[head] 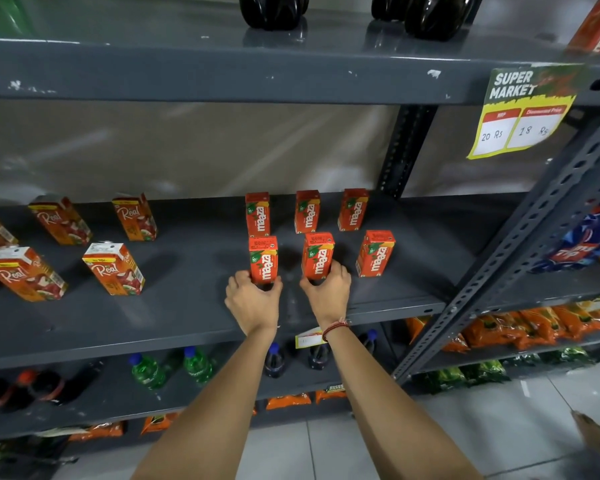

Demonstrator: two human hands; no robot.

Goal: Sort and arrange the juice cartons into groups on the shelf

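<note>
Shelf (pixel 187 306): sorting looks nearly done. Six Maaza cartons in two rows of three; Real cartons (pixel 113 268) grouped well left of the fingers.

Left hand (pixel 253 303) fingers clasp front-left Maaza carton (pixel 263 259); right hand (pixel 328 292) fingers clasp front-middle Maaza carton (pixel 317 256). Both upright on shelf, arms outstretched.

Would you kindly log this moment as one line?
left hand: gripping front-left carton | right hand: gripping front-middle carton | both upright on shelf

Above you hangs a yellow price tag (pixel 525 110) reading "SUPER MARKET", 20 Rs and 18 Rs. Dark bottles (pixel 273 10) stand on the top level. Below you see green bottles (pixel 148 370), orange snack packets (pixel 534 325) and grey floor tiles (pixel 326 452).
</note>
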